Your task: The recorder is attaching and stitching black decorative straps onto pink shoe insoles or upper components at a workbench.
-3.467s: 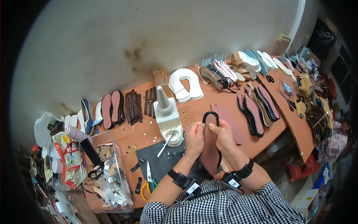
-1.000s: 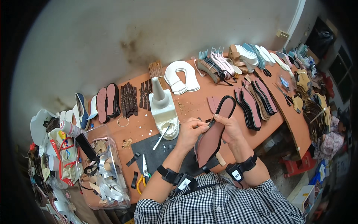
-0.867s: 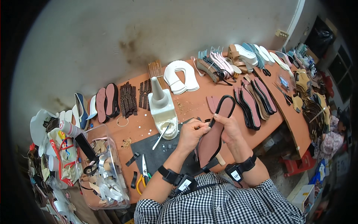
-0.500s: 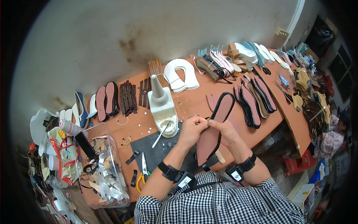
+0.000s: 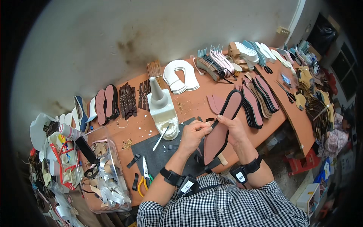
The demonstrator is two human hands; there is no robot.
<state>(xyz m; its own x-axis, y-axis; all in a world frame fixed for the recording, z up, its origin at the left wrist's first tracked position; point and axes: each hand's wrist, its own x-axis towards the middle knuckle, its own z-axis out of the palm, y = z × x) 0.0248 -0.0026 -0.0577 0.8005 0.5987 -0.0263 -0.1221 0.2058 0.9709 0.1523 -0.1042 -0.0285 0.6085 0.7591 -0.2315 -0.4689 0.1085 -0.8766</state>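
A long shoe insole (image 5: 216,142), dusty pink with black edging, slants in front of me above the table. My right hand (image 5: 235,132) grips its right side, thumb on the pink face and fingers behind. Fingertips of my left hand (image 5: 193,136) are pinched together close to the insole's left edge; whatever lies between them is hidden. Under my left forearm spreads a dark cutting mat (image 5: 145,138). A white glue pot (image 5: 166,109) with a grey cone on top stands beyond the mat, a white-smeared stick (image 5: 160,139) resting in its opening. Orange-handled scissors (image 5: 145,176) lie left of my forearm.
Pink-and-black insoles (image 5: 252,104) stand in a row at right, with sandals (image 5: 217,64) behind. White U-shaped pieces (image 5: 183,75) and brown studded straps (image 5: 127,99) lie at the back. A clear bin of scraps (image 5: 107,178) sits left. A red stool (image 5: 305,164) stands beyond the table's right edge.
My left fingertips have come away from my right thumb and sit slightly lower. My right hand has shifted up along the insole, which has moved a little to the right.
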